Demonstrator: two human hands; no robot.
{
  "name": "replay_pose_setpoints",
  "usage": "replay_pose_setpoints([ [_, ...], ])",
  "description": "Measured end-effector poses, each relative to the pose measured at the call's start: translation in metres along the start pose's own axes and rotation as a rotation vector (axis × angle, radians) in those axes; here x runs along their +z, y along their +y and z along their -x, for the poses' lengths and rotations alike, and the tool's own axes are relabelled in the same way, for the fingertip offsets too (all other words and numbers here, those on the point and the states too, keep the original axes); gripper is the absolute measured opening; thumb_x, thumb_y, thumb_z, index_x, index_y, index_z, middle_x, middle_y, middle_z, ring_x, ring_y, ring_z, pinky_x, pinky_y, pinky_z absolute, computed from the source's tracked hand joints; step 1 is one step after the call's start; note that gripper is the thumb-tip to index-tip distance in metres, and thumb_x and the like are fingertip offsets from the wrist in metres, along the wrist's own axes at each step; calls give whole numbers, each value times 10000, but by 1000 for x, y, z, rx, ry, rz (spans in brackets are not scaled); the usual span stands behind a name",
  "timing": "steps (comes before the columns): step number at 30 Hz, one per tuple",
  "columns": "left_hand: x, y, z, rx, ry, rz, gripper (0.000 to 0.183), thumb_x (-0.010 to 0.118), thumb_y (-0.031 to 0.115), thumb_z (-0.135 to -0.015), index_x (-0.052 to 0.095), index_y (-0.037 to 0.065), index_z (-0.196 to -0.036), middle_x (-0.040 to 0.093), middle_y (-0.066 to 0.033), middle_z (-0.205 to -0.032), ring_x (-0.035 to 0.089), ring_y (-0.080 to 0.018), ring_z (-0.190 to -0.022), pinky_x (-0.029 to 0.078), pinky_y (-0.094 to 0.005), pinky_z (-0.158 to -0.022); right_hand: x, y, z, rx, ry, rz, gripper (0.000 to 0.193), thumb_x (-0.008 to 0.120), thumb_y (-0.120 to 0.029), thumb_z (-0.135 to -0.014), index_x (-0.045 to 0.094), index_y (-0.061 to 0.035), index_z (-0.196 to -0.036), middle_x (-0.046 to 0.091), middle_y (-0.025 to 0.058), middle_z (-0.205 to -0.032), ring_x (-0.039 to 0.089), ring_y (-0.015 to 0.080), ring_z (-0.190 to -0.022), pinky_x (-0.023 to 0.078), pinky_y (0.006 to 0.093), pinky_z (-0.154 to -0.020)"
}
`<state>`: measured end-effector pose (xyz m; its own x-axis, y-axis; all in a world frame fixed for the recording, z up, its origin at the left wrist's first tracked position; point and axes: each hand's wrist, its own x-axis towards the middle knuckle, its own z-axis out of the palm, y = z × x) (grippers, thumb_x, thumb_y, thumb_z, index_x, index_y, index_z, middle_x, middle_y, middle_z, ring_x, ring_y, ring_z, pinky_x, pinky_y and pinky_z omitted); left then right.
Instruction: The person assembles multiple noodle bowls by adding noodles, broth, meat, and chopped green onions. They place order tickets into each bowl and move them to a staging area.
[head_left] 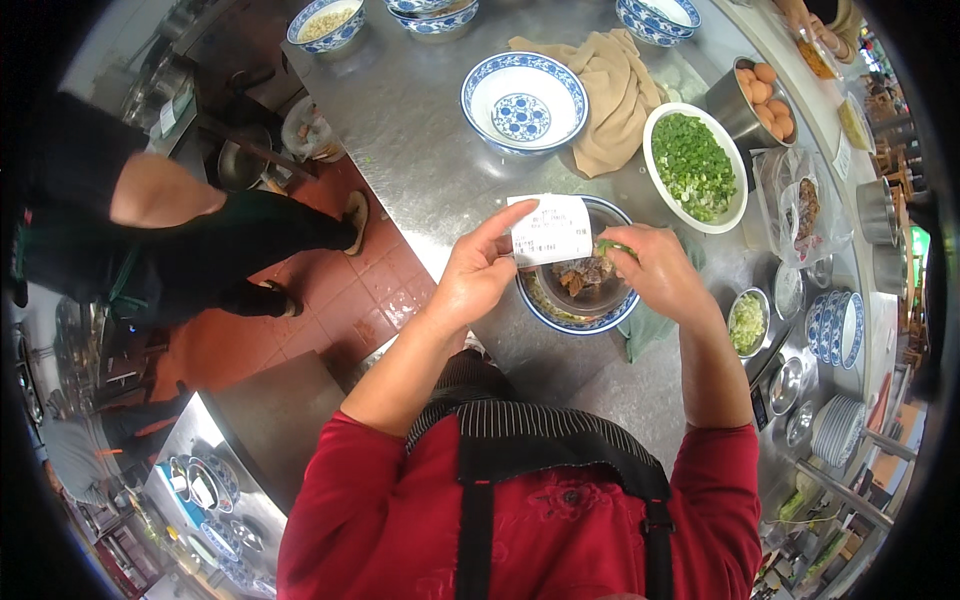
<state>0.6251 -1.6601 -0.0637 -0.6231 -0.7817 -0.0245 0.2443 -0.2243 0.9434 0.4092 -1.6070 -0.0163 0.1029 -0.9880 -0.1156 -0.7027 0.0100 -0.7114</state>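
My left hand [472, 278] pinches a white printed paper slip [553, 228] between thumb and forefinger, over the far left side of a steel bowl [608, 298]. That bowl sits inside or on a blue-and-white patterned bowl [572, 327]. Dark brown pieces of food [578, 278], probably meat, lie in the steel bowl. Above its right side, my right hand [660, 272] is closed on a pinch of chopped scallions [612, 247]. A white bowl heaped with chopped scallions [695, 168] stands beyond the right hand.
Beyond stand a blue-and-white bowl [524, 103], a tan cloth [607, 100] and a steel container of eggs [765, 100]. To the right are a plastic bag [800, 205], a small bowl of pale chopped vegetable [748, 323] and stacked bowls [835, 328]. At left, another person [170, 215] stands on red tiles.
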Motion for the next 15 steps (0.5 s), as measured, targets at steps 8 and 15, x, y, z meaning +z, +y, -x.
replay_pose_setpoints([
  [8,0,1,1,-17,29,15,627,311,-173,-688,382,44,-1271,515,-97,-1137,534,-161,-981,437,-280,-829,-1,-4,0,-48,11,47,183,501,-72,-758,571,15,-902,568,230,-824,536,390,-789,424,413,-698],
  [15,-2,-2,-1,6,35,34,623,316,-172,-688,384,42,-1269,518,-101,-1127,539,-157,-963,447,-278,-809,2,-5,-1,-92,19,91,206,481,-55,-759,556,-2,-943,559,224,-837,524,391,-798,414,428,-707],
])
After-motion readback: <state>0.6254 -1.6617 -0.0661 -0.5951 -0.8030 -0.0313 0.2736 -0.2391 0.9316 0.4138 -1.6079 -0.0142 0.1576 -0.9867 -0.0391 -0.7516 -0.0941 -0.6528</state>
